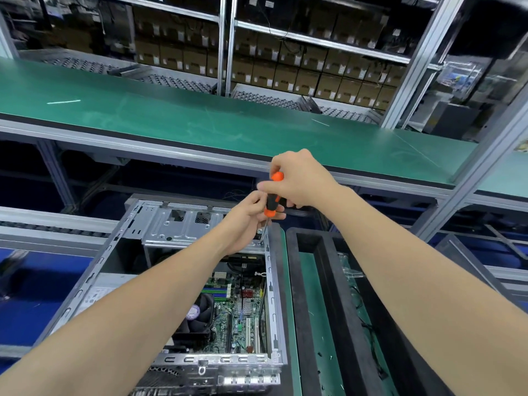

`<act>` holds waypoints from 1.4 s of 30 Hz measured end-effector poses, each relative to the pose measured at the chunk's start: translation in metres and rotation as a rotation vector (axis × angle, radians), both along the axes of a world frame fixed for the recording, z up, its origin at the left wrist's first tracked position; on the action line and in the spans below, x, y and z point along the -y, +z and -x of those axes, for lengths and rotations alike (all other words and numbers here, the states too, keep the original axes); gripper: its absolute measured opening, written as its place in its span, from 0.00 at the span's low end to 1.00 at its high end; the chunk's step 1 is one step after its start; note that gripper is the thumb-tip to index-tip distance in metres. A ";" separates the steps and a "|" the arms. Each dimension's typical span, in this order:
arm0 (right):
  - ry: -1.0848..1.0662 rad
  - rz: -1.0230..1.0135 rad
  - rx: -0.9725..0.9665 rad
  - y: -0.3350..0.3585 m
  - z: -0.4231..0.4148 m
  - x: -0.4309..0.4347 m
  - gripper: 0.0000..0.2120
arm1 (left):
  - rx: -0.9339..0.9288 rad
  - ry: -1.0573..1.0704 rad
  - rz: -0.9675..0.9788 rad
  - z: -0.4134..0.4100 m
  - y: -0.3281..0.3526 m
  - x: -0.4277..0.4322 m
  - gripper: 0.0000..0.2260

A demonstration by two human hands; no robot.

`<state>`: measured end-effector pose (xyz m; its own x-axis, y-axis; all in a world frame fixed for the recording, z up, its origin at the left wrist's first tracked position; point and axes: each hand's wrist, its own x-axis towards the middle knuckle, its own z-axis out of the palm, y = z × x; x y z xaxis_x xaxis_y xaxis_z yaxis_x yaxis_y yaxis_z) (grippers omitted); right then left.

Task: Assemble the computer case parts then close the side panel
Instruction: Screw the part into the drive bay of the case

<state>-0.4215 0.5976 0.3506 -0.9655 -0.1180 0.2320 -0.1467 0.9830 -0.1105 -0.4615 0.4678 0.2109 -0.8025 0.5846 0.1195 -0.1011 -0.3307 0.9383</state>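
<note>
Holds an orange-and-black screwdriver [272, 200] with right grip [300, 181] curled round the handle top and left grip [245, 221] pinching its lower end, tip on an open silver metal computer case [275, 310].

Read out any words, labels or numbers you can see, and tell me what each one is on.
No text here can be read.
Labels on the boxes: too small.
White label inside the case: print blurred.
Round sticker on the fan: blurred.
Markings on the board: too small.
Screwdriver: no text shows.
</note>
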 end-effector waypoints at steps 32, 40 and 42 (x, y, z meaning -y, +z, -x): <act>-0.186 0.141 -0.005 -0.025 -0.027 -0.008 0.16 | -0.210 0.120 0.362 -0.028 0.001 -0.012 0.19; -0.222 0.907 0.427 -0.045 -0.069 -0.077 0.08 | -0.845 0.545 0.821 -0.039 0.031 -0.047 0.06; -0.223 1.173 0.536 -0.067 -0.084 -0.093 0.10 | -0.817 0.605 0.837 -0.052 0.026 -0.063 0.14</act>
<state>-0.3376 0.6909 0.2833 -0.9419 0.0638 -0.3299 0.3348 0.2597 -0.9058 -0.4092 0.5306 0.2369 -0.8315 0.2941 0.4714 0.5467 0.5840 0.6001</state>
